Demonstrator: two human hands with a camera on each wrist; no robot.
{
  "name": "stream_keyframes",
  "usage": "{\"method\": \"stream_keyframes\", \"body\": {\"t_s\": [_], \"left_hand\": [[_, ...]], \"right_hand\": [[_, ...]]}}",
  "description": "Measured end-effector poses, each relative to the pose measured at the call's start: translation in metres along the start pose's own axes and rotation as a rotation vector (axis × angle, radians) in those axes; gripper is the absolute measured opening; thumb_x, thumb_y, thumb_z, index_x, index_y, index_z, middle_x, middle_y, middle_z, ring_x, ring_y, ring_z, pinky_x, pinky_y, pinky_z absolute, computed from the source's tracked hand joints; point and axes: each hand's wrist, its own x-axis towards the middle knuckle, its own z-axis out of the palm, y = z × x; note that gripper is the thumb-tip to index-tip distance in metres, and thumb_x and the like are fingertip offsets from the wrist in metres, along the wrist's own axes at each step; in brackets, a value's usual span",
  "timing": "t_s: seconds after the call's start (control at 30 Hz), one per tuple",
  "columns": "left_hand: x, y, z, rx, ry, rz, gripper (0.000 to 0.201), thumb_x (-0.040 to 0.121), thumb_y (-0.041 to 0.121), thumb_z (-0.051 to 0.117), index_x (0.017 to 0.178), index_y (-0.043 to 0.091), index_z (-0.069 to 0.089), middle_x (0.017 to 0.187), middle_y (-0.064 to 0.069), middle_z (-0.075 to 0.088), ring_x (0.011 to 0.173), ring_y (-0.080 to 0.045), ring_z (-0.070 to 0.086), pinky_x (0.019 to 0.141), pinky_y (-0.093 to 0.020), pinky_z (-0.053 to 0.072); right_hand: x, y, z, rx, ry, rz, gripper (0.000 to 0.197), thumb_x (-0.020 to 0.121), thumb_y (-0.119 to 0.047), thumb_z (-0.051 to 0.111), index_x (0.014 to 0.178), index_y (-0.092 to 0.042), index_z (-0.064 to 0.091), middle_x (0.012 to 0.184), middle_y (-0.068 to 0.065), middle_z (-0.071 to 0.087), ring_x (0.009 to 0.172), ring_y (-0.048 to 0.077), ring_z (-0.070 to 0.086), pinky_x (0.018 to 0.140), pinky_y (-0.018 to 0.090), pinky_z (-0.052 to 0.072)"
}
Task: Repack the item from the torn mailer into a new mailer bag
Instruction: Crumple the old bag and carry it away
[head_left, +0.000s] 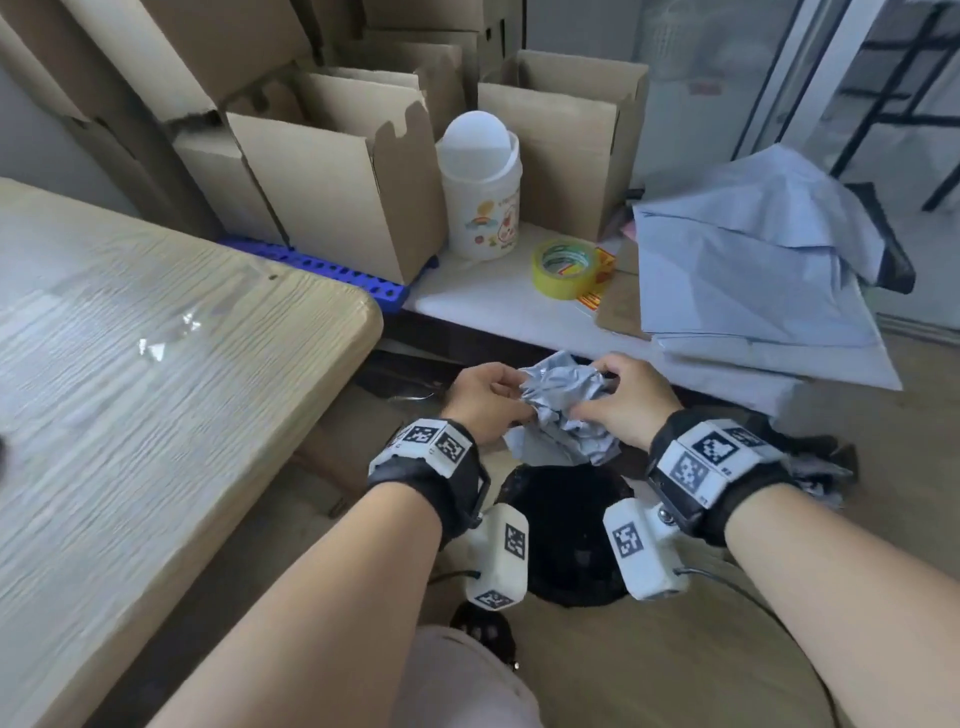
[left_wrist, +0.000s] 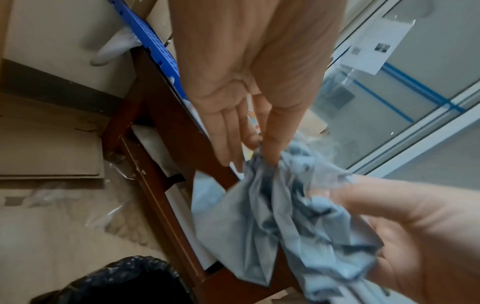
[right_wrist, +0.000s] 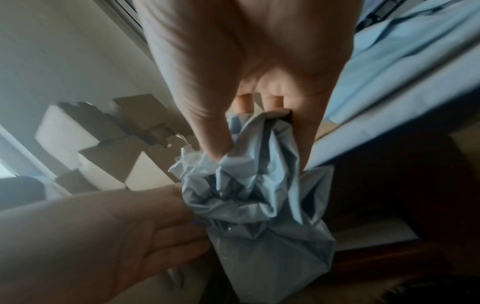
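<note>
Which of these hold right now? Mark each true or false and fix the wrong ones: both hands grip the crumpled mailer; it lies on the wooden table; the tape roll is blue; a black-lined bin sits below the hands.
1. Both the left hand and right hand grip the crumpled mailer. True.
2. It lies on the wooden table. False: it is held in the air.
3. The tape roll is blue. False: yellow.
4. A black-lined bin sits below the hands. True.

I find no legible text: print on the white bin (head_left: 480, 195), tape roll (head_left: 563, 268) and window paper (left_wrist: 374, 47) is blurred.
</note>
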Motion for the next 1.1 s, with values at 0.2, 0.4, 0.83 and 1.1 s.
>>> {"method": "stream_keyframes", "body": {"t_s": [0.2, 0.4, 0.83, 1.1], "left_hand": [[0.027, -0.051, 0.03, 0.029, -0.194, -0.173, 0.034, 0.081, 0.0, 0.07, 0.113, 0.009, 0.064, 0.108, -0.009, 0.068, 0.088, -0.015, 0.062, 0.067, -0.019, 0.054], [0.052, -0.094, 0.061, 0.105, -0.319, -0.275, 0.044, 0.082, -0.01, 0.059, 0.124, 0.001, 0.061, 0.124, -0.021, 0.062, 0.097, -0.025, 0.064, 0.09, -0.034, 0.056], [0.065, -0.143, 0.085, 0.111, -0.477, -0.459, 0.047, 0.091, -0.01, 0.049, 0.137, 0.001, 0.048, 0.14, -0.021, 0.05, 0.127, -0.034, 0.053, 0.09, -0.033, 0.052], [0.064, -0.151, 0.087, 0.067, -0.466, -0.472, 0.049, 0.091, -0.012, 0.048, 0.137, 0.003, 0.049, 0.14, -0.02, 0.05, 0.128, -0.033, 0.052, 0.074, -0.022, 0.051]], "right_hand": [[0.014, 0.066, 0.039, -0.093, 0.0, 0.232, 0.039, 0.066, -0.033, 0.08, 0.093, -0.024, 0.053, 0.084, -0.009, 0.057, 0.084, 0.017, 0.058, 0.074, 0.031, 0.049], [0.032, 0.107, 0.079, -0.082, -0.021, 0.315, 0.038, 0.063, -0.036, 0.083, 0.089, -0.023, 0.058, 0.085, -0.006, 0.061, 0.084, 0.018, 0.06, 0.071, 0.03, 0.048], [0.04, 0.155, 0.119, -0.032, -0.155, 0.442, 0.024, 0.078, -0.03, 0.073, 0.097, -0.016, 0.07, 0.094, 0.003, 0.069, 0.092, 0.027, 0.065, 0.086, 0.038, 0.053], [0.037, 0.162, 0.118, 0.05, -0.188, 0.47, 0.033, 0.071, -0.038, 0.08, 0.098, -0.03, 0.062, 0.093, -0.002, 0.067, 0.085, 0.021, 0.067, 0.084, 0.038, 0.056]]}}
